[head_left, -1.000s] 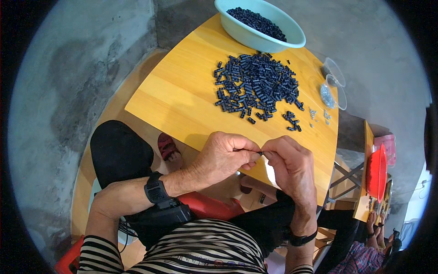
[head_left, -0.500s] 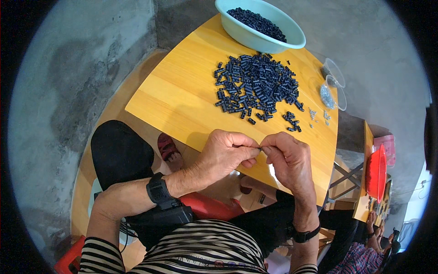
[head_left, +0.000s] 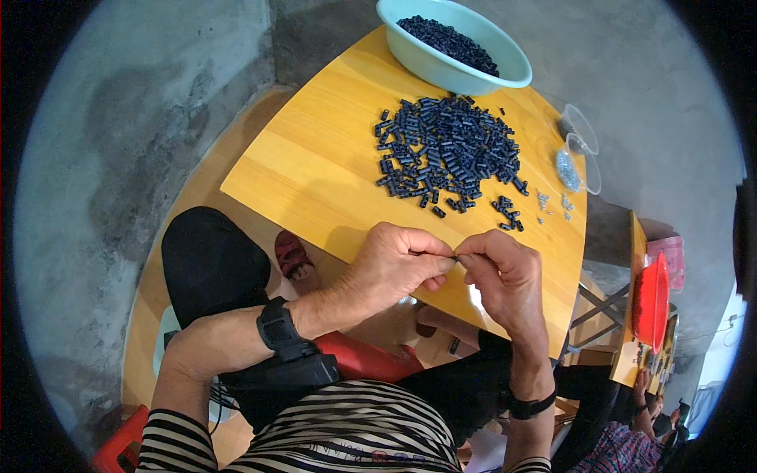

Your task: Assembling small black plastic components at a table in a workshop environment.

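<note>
Over the near edge of a yellow wooden table (head_left: 315, 158), my two hands meet fingertip to fingertip. A small dark piece (head_left: 455, 258) shows between them, mostly covered by the fingers. My left hand (head_left: 398, 256) pinches it with thumb and forefinger, the other fingers curled. On the other side my right hand (head_left: 501, 268) pinches at the same spot; whether it grips that piece or a tiny part against it is hidden. Just beyond lies a wide heap of small black plastic pieces (head_left: 449, 150), with a smaller cluster of black pieces (head_left: 507, 213) nearer my right hand.
A pale blue basin (head_left: 505, 75) full of black pieces stands at the far edge. Small metal parts (head_left: 542, 199) lie at the right, beside clear plastic tubs (head_left: 579, 130) and a bag of metal parts (head_left: 566, 169). Another person (head_left: 631, 449) sits at a second table with a red basin (head_left: 650, 303).
The view has shifted slightly. Both hands keep the same pinch, fingertips together, and the heap looks the same.
</note>
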`<state>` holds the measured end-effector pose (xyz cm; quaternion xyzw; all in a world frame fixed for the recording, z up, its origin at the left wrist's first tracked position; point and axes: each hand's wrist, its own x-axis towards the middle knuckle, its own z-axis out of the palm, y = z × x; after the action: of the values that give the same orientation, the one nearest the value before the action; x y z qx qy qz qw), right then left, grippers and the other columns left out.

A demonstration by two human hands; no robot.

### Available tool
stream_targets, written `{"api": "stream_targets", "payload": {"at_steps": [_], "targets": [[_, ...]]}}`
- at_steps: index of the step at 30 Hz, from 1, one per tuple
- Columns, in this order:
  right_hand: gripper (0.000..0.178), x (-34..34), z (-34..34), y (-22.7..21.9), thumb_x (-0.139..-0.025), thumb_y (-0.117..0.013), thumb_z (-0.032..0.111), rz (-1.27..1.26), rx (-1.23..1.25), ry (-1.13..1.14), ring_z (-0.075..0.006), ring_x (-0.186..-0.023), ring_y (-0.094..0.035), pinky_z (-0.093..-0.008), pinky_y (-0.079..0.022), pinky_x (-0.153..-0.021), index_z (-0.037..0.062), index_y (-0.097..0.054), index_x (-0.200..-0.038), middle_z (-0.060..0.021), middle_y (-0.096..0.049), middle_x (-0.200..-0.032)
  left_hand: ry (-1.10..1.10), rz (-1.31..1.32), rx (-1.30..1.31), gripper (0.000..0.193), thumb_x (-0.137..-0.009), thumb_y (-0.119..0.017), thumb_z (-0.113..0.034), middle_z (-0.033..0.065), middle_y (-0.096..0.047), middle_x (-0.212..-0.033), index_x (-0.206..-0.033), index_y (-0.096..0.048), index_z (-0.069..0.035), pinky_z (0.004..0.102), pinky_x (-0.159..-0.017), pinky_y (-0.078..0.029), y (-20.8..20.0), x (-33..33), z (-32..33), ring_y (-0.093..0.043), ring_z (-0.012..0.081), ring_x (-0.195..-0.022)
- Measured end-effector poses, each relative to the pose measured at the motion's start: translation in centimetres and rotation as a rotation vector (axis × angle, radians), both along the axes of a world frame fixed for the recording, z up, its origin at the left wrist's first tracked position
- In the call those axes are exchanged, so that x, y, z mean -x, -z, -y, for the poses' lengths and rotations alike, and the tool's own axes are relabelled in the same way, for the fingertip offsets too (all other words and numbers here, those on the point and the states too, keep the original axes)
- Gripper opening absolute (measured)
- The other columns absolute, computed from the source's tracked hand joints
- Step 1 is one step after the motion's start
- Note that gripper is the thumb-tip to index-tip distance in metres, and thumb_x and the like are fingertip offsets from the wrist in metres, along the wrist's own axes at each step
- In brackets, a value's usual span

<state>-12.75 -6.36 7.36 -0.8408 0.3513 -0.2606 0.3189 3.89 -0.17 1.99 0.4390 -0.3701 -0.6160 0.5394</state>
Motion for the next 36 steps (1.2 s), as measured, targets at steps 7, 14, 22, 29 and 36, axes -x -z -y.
{"api": "stream_targets", "payload": {"at_steps": [7, 14, 22, 29, 36], "targets": [[0.007, 0.0, 0.5, 0.4, -0.080, -0.065, -0.005, -0.012, -0.005, 0.007, -0.0217, -0.061, -0.065, -0.0307, -0.050, -0.057, 0.0001, -0.066, -0.085, -0.0125, -0.065, -0.074, -0.039, 0.124, 0.094, 0.015, -0.088, -0.066, -0.004, 0.0090, -0.070, -0.076, -0.097, -0.070, 0.007, 0.0237, -0.062, -0.055, 0.5, 0.7, 0.4, -0.067, 0.0117, -0.067], [0.006, -0.2, 0.8, 0.1, -0.082, -0.064, -0.004, -0.012, -0.065, -0.010, -0.0171, -0.060, -0.064, -0.0286, -0.049, -0.055, -0.0004, -0.066, -0.086, -0.0116, -0.065, -0.073, -0.016, 0.000, 0.012, 0.014, -0.089, -0.068, -0.007, 0.0080, -0.071, -0.080, -0.097, -0.071, 0.005, 0.0235, -0.065, -0.055, 0.3, 0.2, 0.5, -0.067, 0.0110, -0.070], [0.006, -0.2, 1.0, 0.6, -0.086, -0.065, -0.004, 0.148, -0.279, 0.002, -0.0072, -0.061, -0.057, -0.0213, -0.047, -0.055, -0.0022, -0.069, -0.091, -0.0019, -0.064, -0.076, -0.029, -0.049, 0.009, 0.013, -0.087, -0.070, -0.005, 0.0105, -0.071, -0.078, -0.094, -0.071, 0.006, 0.0222, -0.061, -0.055, -0.8, -0.6, 0.7, -0.067, 0.0124, -0.067], [0.022, -0.6, -0.4, 1.2, -0.088, -0.067, 0.000, 0.306, -0.384, 0.107, -0.0072, -0.070, -0.057, -0.0213, -0.048, -0.062, 0.0010, -0.069, -0.110, -0.0021, -0.064, -0.084, -0.011, -0.031, 0.022, 0.018, -0.091, -0.068, -0.011, 0.0103, -0.071, -0.084, -0.098, -0.070, 0.005, 0.0240, -0.067, -0.055, -1.7, -1.5, 0.7, -0.067, 0.0128, -0.072], [0.024, -1.1, -0.7, 1.8, -0.091, -0.061, -0.002, 0.372, -0.307, 0.065, -0.0079, -0.068, -0.055, -0.0220, -0.046, -0.062, -0.0001, -0.067, -0.115, -0.0015, -0.060, -0.083, -0.008, -0.079, 0.074, 0.018, -0.091, -0.067, -0.012, 0.0093, -0.071, -0.084, -0.098, -0.070, 0.004, 0.0234, -0.066, -0.055, -1.2, -1.6, 0.7, -0.066, 0.0119, -0.071]]}}
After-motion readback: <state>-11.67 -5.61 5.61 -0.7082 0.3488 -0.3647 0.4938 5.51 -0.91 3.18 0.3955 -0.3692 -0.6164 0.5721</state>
